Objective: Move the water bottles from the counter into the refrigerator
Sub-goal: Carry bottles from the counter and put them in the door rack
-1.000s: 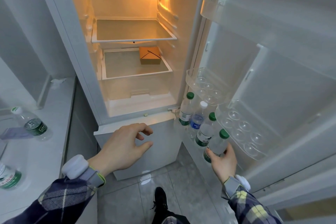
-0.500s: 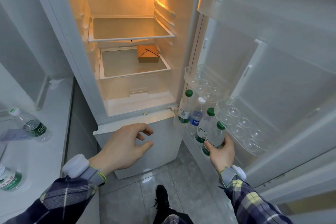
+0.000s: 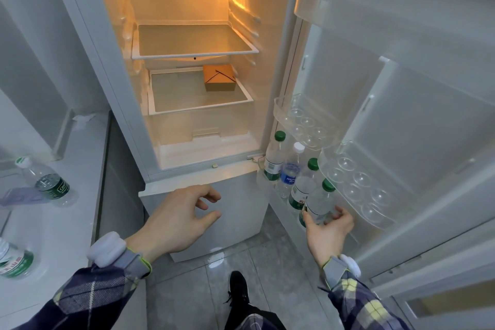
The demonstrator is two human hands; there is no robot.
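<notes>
where the counter (image 3: 67,222) runs along the left edge, two water bottles: one lying tilted (image 3: 44,182) near the back, another (image 3: 13,260) at the near edge. left hand (image 3: 179,220) mid-air before the lower fridge door, fingers loosely curled, holding nothing. brown box (image 3: 219,78) on the second shelf inside. three bottles (image 3: 288,171) upright in the door rack (image 3: 263,182). right hand (image 3: 328,233) wrapped round the base of a green-capped bottle (image 3: 320,202), last in that row.

White counter (image 3: 67,222) with two water bottles (image 3: 45,182), door shelf (image 3: 270,193) holding four bottles (image 3: 273,161)
</notes>
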